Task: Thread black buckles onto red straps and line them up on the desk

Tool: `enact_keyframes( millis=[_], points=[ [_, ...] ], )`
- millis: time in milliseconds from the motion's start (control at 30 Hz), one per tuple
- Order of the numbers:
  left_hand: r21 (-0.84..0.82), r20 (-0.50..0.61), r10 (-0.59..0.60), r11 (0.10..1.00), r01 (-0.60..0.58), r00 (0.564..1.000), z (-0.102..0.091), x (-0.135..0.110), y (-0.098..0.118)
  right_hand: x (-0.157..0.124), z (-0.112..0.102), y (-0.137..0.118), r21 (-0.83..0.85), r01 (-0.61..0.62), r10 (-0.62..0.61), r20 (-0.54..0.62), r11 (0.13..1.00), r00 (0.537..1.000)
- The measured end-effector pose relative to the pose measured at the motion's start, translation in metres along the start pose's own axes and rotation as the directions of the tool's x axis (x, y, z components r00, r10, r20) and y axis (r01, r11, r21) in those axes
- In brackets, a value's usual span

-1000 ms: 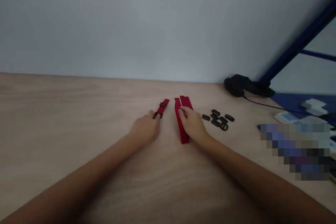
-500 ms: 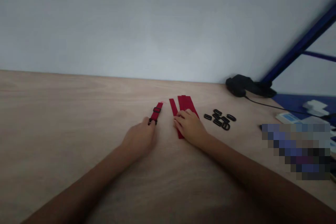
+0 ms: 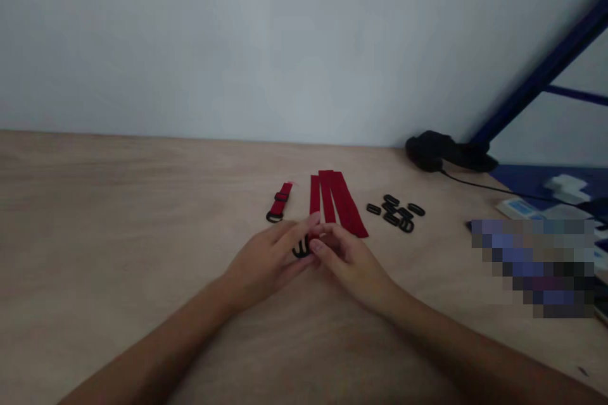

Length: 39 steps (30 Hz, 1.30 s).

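Note:
Several red webbing straps (image 3: 336, 201) lie side by side on the wooden table (image 3: 118, 215). My left hand (image 3: 268, 259) and my right hand (image 3: 349, 258) meet just in front of them, fingertips pinched together around a small black buckle (image 3: 301, 248) at the near end of one red strap. To the left lies a short red strap with black buckles fitted (image 3: 279, 202), apart from both hands. A heap of loose black buckles (image 3: 396, 212) sits to the right of the straps.
A black device with a cable (image 3: 439, 152) rests at the back right by the wall. White and blue items (image 3: 546, 199) and a blurred patch lie at the far right, beside a blue frame (image 3: 541, 76).
My left hand let go of the short fitted strap and came to the middle. My right hand drew back from the red straps, and both now pinch a black buckle together.

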<state>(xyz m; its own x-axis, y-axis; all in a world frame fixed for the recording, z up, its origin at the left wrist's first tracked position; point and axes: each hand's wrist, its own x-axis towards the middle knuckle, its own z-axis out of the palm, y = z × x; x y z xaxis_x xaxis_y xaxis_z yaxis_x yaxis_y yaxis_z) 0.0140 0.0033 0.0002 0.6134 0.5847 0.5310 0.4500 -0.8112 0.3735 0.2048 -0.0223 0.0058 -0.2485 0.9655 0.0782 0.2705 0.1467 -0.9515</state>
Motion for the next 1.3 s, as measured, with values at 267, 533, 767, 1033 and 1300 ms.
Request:
enact_keyframes(
  millis=[267,533,767,1033,1300],
  points=[
    [-0.041,0.004,0.165,0.986,-0.165,0.986,0.015,0.0,0.011,-0.016,-0.006,-0.004,0.256,-0.164,0.153,0.064,0.953,0.986],
    [0.292,0.08,-0.084,0.955,0.057,0.993,0.001,0.005,-0.019,0.006,-0.097,0.012,-0.536,-0.164,0.023,-0.26,0.828,0.965],
    [0.362,0.162,-0.228,0.919,0.157,0.96,-0.001,0.001,-0.047,0.016,-0.17,0.046,-0.782,-0.438,0.029,-0.476,0.443,0.879],
    [0.316,0.134,-0.09,0.948,0.043,0.987,0.006,0.006,-0.02,0.012,-0.114,0.036,-0.836,0.032,-0.238,-0.119,0.547,0.964],
    [0.11,0.355,-0.004,0.993,-0.038,0.935,0.014,0.009,-0.013,0.001,-0.05,0.031,-0.794,0.18,-0.014,0.211,0.581,0.977]
  ],
)
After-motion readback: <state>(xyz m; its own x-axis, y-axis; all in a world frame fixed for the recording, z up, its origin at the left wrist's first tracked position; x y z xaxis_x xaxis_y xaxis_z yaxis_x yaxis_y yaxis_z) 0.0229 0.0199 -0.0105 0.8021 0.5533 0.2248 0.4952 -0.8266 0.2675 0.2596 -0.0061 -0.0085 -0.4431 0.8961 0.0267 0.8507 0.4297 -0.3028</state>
